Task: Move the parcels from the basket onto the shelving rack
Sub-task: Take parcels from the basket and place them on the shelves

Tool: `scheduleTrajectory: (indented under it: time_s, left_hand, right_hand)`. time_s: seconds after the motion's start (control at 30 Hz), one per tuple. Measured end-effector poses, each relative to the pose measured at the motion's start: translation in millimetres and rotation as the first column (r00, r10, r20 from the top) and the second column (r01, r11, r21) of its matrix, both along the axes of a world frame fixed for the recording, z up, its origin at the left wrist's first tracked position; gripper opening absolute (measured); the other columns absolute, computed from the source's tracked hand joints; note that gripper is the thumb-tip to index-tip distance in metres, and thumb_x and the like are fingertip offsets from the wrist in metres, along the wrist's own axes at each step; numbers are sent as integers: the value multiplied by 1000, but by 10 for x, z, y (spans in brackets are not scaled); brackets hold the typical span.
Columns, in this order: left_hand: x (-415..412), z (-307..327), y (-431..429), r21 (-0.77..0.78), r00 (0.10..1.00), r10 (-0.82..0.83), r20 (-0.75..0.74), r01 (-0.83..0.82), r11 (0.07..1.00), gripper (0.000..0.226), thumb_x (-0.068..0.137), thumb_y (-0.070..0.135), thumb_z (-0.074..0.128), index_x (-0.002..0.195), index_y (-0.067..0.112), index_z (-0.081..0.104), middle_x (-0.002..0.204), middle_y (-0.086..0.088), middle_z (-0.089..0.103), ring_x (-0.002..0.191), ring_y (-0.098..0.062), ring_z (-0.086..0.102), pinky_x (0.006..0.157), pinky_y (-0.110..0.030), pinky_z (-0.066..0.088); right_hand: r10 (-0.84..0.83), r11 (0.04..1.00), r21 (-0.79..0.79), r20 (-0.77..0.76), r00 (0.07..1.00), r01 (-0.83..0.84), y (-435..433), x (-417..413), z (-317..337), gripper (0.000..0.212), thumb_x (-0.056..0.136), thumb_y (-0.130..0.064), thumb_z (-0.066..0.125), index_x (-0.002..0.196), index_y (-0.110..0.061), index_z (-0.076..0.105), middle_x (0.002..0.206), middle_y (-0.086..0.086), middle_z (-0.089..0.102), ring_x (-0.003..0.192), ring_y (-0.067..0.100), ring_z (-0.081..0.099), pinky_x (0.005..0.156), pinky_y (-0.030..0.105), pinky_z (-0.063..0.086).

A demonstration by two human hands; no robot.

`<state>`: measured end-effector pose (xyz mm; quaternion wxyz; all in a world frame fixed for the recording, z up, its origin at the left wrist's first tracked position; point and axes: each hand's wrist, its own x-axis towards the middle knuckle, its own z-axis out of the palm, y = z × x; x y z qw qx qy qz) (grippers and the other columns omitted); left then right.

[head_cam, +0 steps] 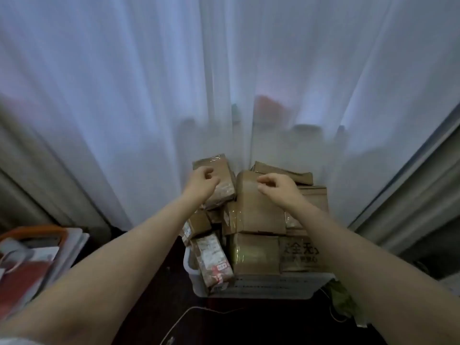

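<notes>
Just left of centre, the left hand (202, 181) is hovering over a small taped parcel (224, 188), its fingers loosely curled and holding nothing. Right of it, the right hand (278, 186) is hanging over a larger brown parcel (254, 210), thumb and forefinger apart. Blur is probably hiding whether either hand is touching cardboard. Both are lying heaped with others in the white basket (193, 272), lower centre. Taking these topmost ones first, gripping across opposite edges, is looking wisest, so nothing below is sliding.
</notes>
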<state>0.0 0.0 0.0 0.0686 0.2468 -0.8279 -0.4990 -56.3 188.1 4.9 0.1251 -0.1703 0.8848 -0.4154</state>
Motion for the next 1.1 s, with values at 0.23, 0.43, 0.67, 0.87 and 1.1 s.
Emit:
scheduleTrajectory:
  time_s: [0.23,0.43,0.67,0.87,1.1]
  left_hand:
    - [19,-529,-118,11,982,62,178,-65,998,55,91,26,62,140,10,42,132,-8,54,117,-24,53,96,-33,44]
    - [-312,-850,-435,69,965,68,254,-88,994,53,92,20,61,139,9,41,130,-9,54,109,-21,53,91,-31,44]
    - [-1009,-1202,-947,176,946,50,321,-111,978,53,96,23,55,142,4,35,141,-15,45,125,-29,47,90,-30,40]
    - [-1367,-1519,-1151,301,941,16,338,-125,945,51,96,26,55,139,3,39,140,-12,48,125,-28,48,98,-33,41]
    - [-1335,-1721,-1252,266,955,29,296,-112,957,35,95,12,53,130,10,53,125,-7,60,106,-26,59,84,-30,47]
  right_hand:
    - [51,997,46,90,995,-55,-189,-152,-494,40,94,-7,53,133,-6,52,131,7,57,120,18,53,100,27,41]
    - [34,997,58,196,980,-47,-638,-387,-787,44,96,-6,48,140,-9,44,138,8,52,125,19,49,99,24,37]
    - [-94,986,154,237,967,58,-1385,-1049,-1077,44,99,-8,42,143,-5,34,144,12,42,131,26,41,103,29,33]
    - [-188,965,233,293,938,120,-1740,-1355,-1391,48,99,-10,43,144,-5,28,145,14,39,133,29,39,107,32,31]
    - [-238,967,159,298,924,198,-1826,-1320,-1426,50,97,-5,45,145,-7,32,144,12,39,133,27,38,109,30,29]
